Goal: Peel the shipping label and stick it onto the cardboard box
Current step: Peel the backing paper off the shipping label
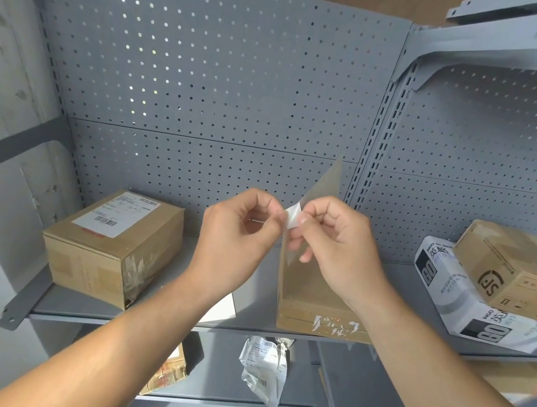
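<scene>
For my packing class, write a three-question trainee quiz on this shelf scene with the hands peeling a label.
1. True or false: the left hand and right hand both pinch the label sheet.
2. Which box already carries a label? A) the cardboard box at the left B) the bare cardboard box behind the hands
3. Fill in: crumpled paper lies on the shelf ____ the hands.

Key: 1 true; 2 A; 3 below.

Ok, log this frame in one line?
phase: peeling | left hand + right hand: pinching shipping label corner | cardboard box: unlabelled, on shelf
</scene>
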`<action>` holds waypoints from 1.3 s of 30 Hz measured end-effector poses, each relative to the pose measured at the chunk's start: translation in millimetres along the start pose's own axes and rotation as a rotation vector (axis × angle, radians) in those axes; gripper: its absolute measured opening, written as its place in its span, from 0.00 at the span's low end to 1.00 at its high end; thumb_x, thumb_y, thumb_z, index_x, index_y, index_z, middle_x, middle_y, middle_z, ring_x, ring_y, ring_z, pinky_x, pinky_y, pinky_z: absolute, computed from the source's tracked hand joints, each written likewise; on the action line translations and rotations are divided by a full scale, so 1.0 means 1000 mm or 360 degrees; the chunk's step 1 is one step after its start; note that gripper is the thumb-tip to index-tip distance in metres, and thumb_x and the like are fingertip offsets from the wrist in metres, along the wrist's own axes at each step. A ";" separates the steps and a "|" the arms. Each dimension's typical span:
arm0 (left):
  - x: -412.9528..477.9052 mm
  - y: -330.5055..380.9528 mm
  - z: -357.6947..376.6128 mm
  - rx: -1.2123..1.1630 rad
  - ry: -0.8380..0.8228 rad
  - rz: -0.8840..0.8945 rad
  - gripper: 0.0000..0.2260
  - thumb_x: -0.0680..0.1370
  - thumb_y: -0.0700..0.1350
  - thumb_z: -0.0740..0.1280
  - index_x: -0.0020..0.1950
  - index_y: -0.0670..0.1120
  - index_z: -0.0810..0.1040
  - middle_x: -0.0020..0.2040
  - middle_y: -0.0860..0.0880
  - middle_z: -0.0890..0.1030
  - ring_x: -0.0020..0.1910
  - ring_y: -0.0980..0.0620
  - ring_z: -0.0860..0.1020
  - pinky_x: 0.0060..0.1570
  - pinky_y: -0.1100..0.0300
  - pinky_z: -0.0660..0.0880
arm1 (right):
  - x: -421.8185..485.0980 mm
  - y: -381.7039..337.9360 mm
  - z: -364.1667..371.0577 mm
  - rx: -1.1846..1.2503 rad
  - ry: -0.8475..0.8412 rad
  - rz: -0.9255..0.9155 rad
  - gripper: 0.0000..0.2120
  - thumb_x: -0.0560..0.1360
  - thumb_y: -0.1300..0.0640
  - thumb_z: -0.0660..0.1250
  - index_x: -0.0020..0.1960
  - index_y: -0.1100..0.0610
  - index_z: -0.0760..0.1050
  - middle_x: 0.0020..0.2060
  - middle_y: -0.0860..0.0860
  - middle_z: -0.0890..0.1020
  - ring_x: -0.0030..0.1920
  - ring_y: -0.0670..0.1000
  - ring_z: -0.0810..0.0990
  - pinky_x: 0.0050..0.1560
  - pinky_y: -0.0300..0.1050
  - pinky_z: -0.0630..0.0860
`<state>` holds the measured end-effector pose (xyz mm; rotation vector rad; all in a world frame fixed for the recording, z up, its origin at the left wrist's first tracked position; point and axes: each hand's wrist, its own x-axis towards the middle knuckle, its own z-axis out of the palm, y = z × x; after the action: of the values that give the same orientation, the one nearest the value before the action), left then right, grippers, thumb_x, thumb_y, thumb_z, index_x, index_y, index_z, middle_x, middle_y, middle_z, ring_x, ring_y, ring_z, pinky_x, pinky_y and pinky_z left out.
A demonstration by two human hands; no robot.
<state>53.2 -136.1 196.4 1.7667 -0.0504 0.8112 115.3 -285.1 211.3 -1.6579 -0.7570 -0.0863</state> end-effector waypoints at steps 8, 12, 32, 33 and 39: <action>0.005 -0.004 -0.009 0.0069 0.0139 -0.0053 0.04 0.74 0.44 0.66 0.41 0.49 0.79 0.39 0.52 0.83 0.38 0.55 0.80 0.39 0.62 0.73 | 0.004 0.007 -0.001 0.0018 0.0126 0.0035 0.10 0.78 0.68 0.66 0.41 0.57 0.76 0.30 0.50 0.83 0.32 0.48 0.83 0.31 0.39 0.76; 0.007 -0.005 -0.014 0.0079 0.0175 -0.0086 0.04 0.73 0.46 0.65 0.41 0.49 0.79 0.40 0.50 0.84 0.42 0.50 0.82 0.44 0.55 0.76 | 0.006 0.011 -0.002 0.0020 0.0190 0.0061 0.11 0.77 0.69 0.66 0.39 0.57 0.76 0.29 0.50 0.82 0.31 0.48 0.82 0.31 0.39 0.76; 0.008 -0.012 -0.028 0.0048 0.0263 -0.0111 0.05 0.77 0.41 0.63 0.42 0.45 0.76 0.37 0.51 0.81 0.31 0.58 0.73 0.36 0.60 0.68 | 0.003 0.015 -0.008 -0.0077 0.0351 -0.0072 0.09 0.77 0.67 0.65 0.40 0.57 0.73 0.30 0.59 0.79 0.29 0.49 0.80 0.35 0.48 0.75; 0.008 -0.011 -0.028 0.0038 0.0277 -0.0112 0.06 0.79 0.39 0.62 0.43 0.44 0.75 0.36 0.52 0.81 0.30 0.60 0.71 0.35 0.63 0.66 | 0.003 0.015 -0.007 -0.0071 0.0362 -0.0075 0.09 0.77 0.68 0.64 0.41 0.59 0.73 0.30 0.60 0.78 0.28 0.49 0.79 0.35 0.48 0.75; 0.005 -0.015 -0.027 0.0085 0.0353 -0.0146 0.08 0.83 0.40 0.58 0.44 0.46 0.70 0.35 0.59 0.78 0.32 0.57 0.68 0.35 0.61 0.65 | -0.001 0.018 -0.003 -0.0017 0.0457 -0.0060 0.08 0.79 0.68 0.63 0.42 0.61 0.72 0.28 0.59 0.77 0.27 0.49 0.76 0.36 0.49 0.75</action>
<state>49.7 -105.4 190.0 1.7059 0.1997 0.9433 125.3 -289.1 196.3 -1.5979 -0.5697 -0.3480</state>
